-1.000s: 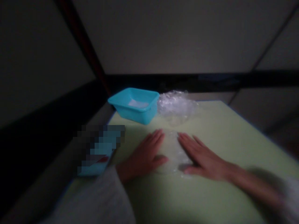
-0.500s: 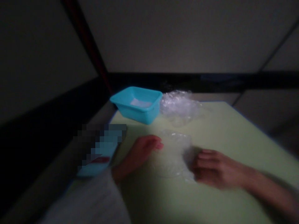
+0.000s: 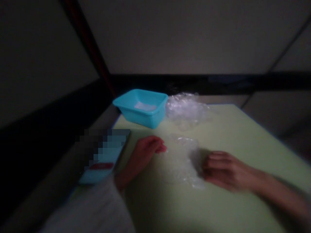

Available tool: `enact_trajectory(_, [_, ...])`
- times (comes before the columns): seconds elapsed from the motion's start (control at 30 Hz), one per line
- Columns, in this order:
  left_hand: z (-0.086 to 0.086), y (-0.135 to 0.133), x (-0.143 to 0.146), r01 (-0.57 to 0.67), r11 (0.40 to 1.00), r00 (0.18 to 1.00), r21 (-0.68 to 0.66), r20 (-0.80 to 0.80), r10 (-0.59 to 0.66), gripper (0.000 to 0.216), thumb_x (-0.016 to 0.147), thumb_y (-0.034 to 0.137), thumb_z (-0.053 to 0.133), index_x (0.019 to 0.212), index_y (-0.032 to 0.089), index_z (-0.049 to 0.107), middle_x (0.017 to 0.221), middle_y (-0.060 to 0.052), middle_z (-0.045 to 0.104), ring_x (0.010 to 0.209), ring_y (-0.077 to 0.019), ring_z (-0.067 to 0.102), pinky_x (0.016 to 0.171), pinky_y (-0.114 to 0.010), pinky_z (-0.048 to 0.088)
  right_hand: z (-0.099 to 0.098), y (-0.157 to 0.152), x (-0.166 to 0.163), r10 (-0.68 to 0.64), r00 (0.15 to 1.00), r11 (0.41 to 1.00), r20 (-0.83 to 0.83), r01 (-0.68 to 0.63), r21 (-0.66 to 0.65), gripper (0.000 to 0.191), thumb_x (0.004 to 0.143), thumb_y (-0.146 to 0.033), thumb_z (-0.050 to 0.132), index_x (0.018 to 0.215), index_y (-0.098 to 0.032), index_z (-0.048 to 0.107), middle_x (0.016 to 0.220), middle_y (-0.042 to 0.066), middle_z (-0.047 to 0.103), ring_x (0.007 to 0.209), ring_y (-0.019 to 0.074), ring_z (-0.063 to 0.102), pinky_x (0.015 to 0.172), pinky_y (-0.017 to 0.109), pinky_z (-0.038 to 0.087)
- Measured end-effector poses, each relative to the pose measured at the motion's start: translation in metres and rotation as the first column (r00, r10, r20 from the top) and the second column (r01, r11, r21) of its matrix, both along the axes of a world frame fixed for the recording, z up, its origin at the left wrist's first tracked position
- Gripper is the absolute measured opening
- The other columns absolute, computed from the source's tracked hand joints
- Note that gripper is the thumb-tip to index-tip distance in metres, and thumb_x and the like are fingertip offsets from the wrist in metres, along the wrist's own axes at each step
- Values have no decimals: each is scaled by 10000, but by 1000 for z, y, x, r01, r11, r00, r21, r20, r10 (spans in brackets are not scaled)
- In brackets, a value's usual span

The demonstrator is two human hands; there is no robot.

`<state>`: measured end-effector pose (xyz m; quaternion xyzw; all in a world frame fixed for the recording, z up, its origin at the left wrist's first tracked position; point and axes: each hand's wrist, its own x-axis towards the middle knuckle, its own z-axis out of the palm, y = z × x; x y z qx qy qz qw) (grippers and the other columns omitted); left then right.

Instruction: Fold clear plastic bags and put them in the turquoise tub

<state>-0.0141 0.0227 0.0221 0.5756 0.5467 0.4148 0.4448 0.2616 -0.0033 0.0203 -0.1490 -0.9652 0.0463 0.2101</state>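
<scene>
A clear plastic bag (image 3: 179, 161) lies flat on the pale green table, its edges creased and shiny. At its upper left edge, my left hand (image 3: 152, 145) is closed in a pinch, the fingertips on the film. My right hand (image 3: 224, 170) is curled beside the bag's right edge, with a shadow falling on the film. Its fingertips point down and are partly hidden, so whatever they hold does not show. The picture is dim and somewhat blurred.
Toward the far left of the table (image 3: 243, 139) stands a turquoise plastic basin (image 3: 155, 119) with something white inside. A crumpled heap of clear plastic bags (image 3: 186, 108) sits right of it. A light blue flat item (image 3: 104, 168), partly pixelated, lies along the left edge.
My left hand has shifted slightly up and left. My right hand has risen a little and drawn back from the bag's lower right corner. The bag lies nearly the same.
</scene>
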Motion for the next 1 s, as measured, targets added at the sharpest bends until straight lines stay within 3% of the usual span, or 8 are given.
enact_trajectory(0.33, [-11,2,0,119,992,993,-50,30,-117,184,741,340,546,694,169,594,705,-41,700,686,-182,679,678,-295,532,4,-5,-9,69,993,991,92,-58,-121,254,934,-221,470,722,-162,597,763,24,582,728,147,478,639,310,353])
enact_trajectory(1.0, [-17,5,-3,162,987,986,-21,-22,-162,210,787,354,513,716,176,598,744,-45,702,714,-184,674,689,-307,536,5,-13,-8,20,986,1000,163,-23,15,278,931,-139,412,720,-157,593,685,29,552,671,152,479,633,308,362])
